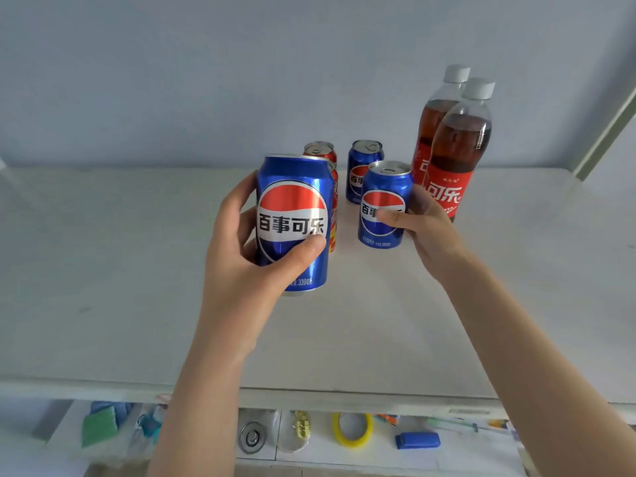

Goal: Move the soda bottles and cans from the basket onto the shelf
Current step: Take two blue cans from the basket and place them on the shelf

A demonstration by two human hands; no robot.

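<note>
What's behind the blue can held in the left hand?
A rear red can shows its top above it; a nearer red can shows only a strip at its right edge. The rest is covered.

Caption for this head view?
Left hand holds a blue can; right hand grips a second can beside cola bottles on the shelf.

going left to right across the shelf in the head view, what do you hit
left hand → left can it holds → right can, held by the right hand → cola bottles
</note>
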